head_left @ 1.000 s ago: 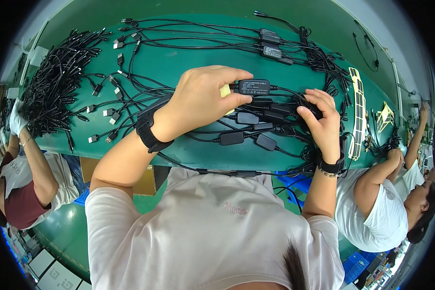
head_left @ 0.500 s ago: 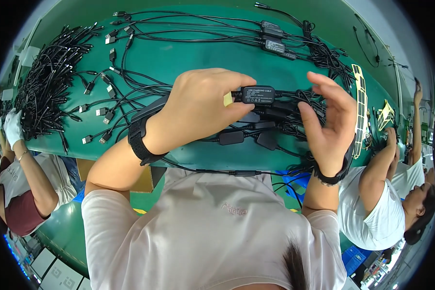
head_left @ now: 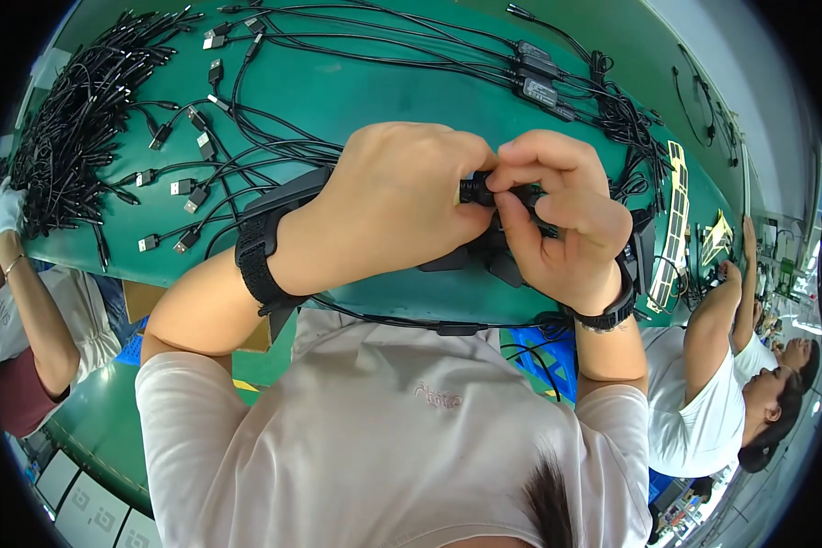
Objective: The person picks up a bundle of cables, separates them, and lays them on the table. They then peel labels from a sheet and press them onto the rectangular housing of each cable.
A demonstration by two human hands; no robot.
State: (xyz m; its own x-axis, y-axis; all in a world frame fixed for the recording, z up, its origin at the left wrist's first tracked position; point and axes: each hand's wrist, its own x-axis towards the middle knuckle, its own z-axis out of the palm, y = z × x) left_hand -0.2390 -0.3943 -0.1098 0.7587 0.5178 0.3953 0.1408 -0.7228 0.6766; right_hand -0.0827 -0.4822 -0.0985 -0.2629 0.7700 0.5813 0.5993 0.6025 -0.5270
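Note:
My left hand (head_left: 397, 187) pinches a black USB cable (head_left: 471, 190) between thumb and fingers over the middle of the table. Against it, the fingertips of my right hand (head_left: 566, 219) are closed on the same cable, just beside the left fingertips. The cable's small rectangular module is mostly hidden by my right fingers. Below my hands lie more black cable modules (head_left: 505, 270), partly covered. Cable leads with USB plugs (head_left: 183, 187) fan out to the left of my left hand. Both wrists wear black straps.
A dense heap of black cables (head_left: 73, 137) covers the far left of the green table (head_left: 338, 87). Other cables with modules (head_left: 539, 89) stretch across the back. At right lies a pale yellow label strip (head_left: 676, 215). People work on both sides; one gloved hand (head_left: 7, 208) touches the heap.
My right hand has moved left and closed its fingers on the cable beside my left hand. The module's labelled face, visible before, is now covered. The whole view has shifted slightly.

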